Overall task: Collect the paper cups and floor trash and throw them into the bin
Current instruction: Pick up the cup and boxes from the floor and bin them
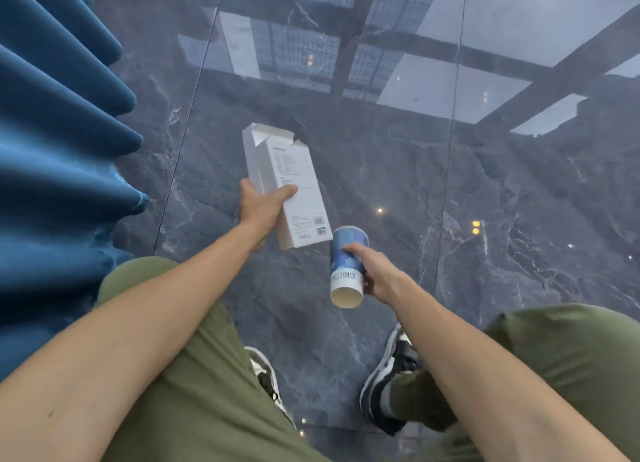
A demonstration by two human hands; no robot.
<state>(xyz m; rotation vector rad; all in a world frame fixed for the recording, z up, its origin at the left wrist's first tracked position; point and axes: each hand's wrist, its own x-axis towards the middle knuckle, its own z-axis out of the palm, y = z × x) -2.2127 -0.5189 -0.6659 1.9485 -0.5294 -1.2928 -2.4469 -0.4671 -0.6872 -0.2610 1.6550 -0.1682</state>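
Nearest to the camera are the knees in green trousers and two dark shoes (394,375) on the marble floor (381,157); the person seems to crouch, probably to reach low trash. The right hand (375,276) grasps a stack of blue paper cups (347,266) around its side, open mouth toward the camera, so I judge it is only carried. The left hand (260,208) clenches the lower part of a white carton box (287,188), thumb on its printed face, the torn top flaps pointing away. Both things are in the air above the floor. A blue curtain (59,143) hangs at the left. The bin is not visible, and the small print on the box cannot be read.
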